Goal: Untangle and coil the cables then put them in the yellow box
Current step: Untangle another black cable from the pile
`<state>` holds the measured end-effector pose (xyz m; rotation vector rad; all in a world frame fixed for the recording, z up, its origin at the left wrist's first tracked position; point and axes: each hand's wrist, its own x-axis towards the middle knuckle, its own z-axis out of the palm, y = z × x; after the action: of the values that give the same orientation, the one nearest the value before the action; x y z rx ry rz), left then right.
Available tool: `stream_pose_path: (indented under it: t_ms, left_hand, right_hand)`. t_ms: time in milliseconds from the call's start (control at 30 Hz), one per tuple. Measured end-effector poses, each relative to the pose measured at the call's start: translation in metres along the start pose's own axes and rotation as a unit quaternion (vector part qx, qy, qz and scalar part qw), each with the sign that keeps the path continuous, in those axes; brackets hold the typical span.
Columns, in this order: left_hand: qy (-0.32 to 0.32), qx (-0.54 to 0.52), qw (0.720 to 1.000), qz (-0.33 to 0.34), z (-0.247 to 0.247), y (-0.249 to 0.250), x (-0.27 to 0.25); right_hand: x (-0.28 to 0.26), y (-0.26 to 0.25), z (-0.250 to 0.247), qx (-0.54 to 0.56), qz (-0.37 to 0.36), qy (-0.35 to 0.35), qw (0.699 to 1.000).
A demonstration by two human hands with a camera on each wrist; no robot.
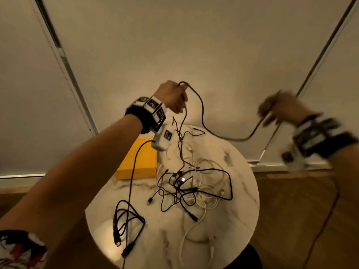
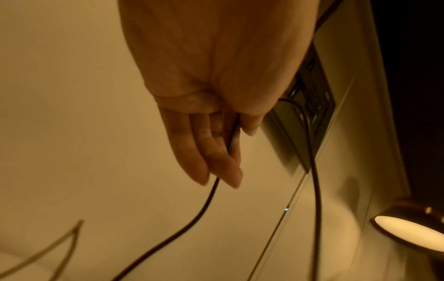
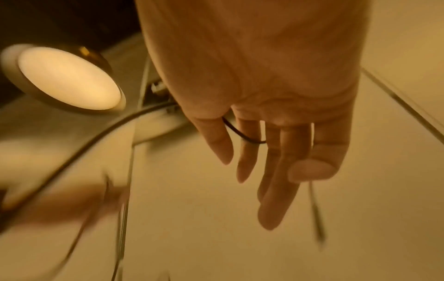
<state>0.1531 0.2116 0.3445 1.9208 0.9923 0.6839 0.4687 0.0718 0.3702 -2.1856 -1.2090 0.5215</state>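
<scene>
Left hand [image 1: 171, 98] is riding high with a thin black cable [image 1: 202, 113] pinched between thumb and fingers [image 2: 216, 152], the other fingers lying nearly straight along it. Right hand [image 1: 279, 109] is up at the same height, well apart and badly blurred; the cable is crossing between its fingers [image 3: 250, 152], which are hanging loose and mostly straight (whether it is really gripping, I cannot tell). Between the two hands the cable is sagging in a smooth round-sectioned curve, and a second strand is dropping from the left hand straight down into the tangle [image 1: 194, 185].

That tangle, a knot of thin black and white leads, is lying below and between the hands on a round, glossy marbled tabletop [image 1: 239, 220]. Below the left wrist the flat yellow box [image 1: 136, 164] is sitting on the table, its near corner hidden by the wrist camera. Under the left forearm a loosely coiled black lead [image 1: 128, 220] is resting. A glowing disc lamp [image 3: 69, 78] is showing beside the right wrist.
</scene>
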Motion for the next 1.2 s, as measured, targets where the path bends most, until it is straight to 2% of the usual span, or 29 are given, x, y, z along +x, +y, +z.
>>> stream_pose_path:
  t_ms: [33, 67, 133, 200, 267, 400, 467, 533, 633, 700, 767, 833, 867, 967, 1033, 1100, 1200]
  left_hand:
    - [0.002, -0.012, 0.999, 0.033, -0.006, 0.015, 0.003]
    - [0.003, -0.018, 0.998, 0.066, -0.011, 0.028, 0.006]
    - [0.014, -0.033, 0.992, 0.123, -0.022, 0.052, 0.011]
    - [0.026, -0.061, 0.984, 0.167, -0.031, 0.070, 0.015]
    - [0.024, -0.058, 0.980, 0.189, -0.033, 0.079, 0.014]
    - [-0.067, 0.120, 0.977, 0.163, -0.011, 0.067, 0.005]
    - [-0.086, 0.149, 0.976, 0.133, 0.001, 0.048, 0.003]
    - [-0.083, 0.123, 0.986, 0.079, 0.007, 0.028, 0.004]
    - [-0.084, 0.050, 0.995, 0.009, 0.012, 0.006, 0.001]
    - [-0.056, -0.022, 0.998, 0.003, 0.010, 0.000, -0.004]
    - [-0.018, -0.043, 0.999, 0.018, 0.007, -0.002, -0.008]
    - [-0.023, -0.010, 0.999, 0.023, 0.008, -0.002, -0.013]
    - [-0.045, -0.002, 0.999, 0.017, 0.011, -0.003, -0.016]
    - [-0.123, -0.041, 0.992, 0.013, 0.031, -0.009, -0.031]
    - [-0.141, -0.070, 0.987, 0.020, 0.046, -0.019, -0.045]
    - [-0.109, -0.112, 0.987, 0.026, 0.057, -0.036, -0.058]
    - [-0.046, -0.185, 0.981, 0.028, 0.066, -0.069, -0.077]
  right_hand:
    - [-0.017, 0.025, 0.032, -0.016, 0.021, -0.063, 0.998]
    - [-0.056, 0.030, 0.072, -0.005, 0.035, -0.082, 0.996]
    - [-0.069, 0.049, 0.113, -0.058, 0.049, -0.162, 0.984]
    - [-0.063, 0.054, 0.129, -0.008, 0.058, -0.180, 0.982]
    - [-0.058, 0.045, 0.130, 0.026, 0.038, -0.153, 0.987]
    - [-0.051, 0.014, 0.120, 0.064, -0.093, -0.039, 0.993]
    - [-0.054, -0.002, 0.113, 0.102, -0.129, -0.015, 0.986]
    - [-0.057, -0.014, 0.110, 0.113, -0.138, -0.059, 0.982]
    - [-0.053, -0.017, 0.112, 0.044, -0.119, -0.152, 0.980]
    - [-0.049, -0.014, 0.115, 0.014, -0.100, -0.141, 0.985]
    - [-0.048, -0.011, 0.117, -0.068, -0.111, -0.114, 0.985]
    - [-0.051, -0.012, 0.122, -0.158, -0.156, -0.125, 0.967]
    - [-0.055, -0.015, 0.128, -0.154, -0.189, -0.143, 0.959]
    - [-0.075, -0.031, 0.150, 0.074, -0.239, -0.197, 0.948]
    - [-0.081, -0.036, 0.164, 0.145, -0.269, -0.175, 0.936]
    - [-0.083, -0.033, 0.174, 0.162, -0.276, -0.162, 0.933]
    - [-0.087, -0.026, 0.180, 0.187, -0.254, -0.183, 0.931]
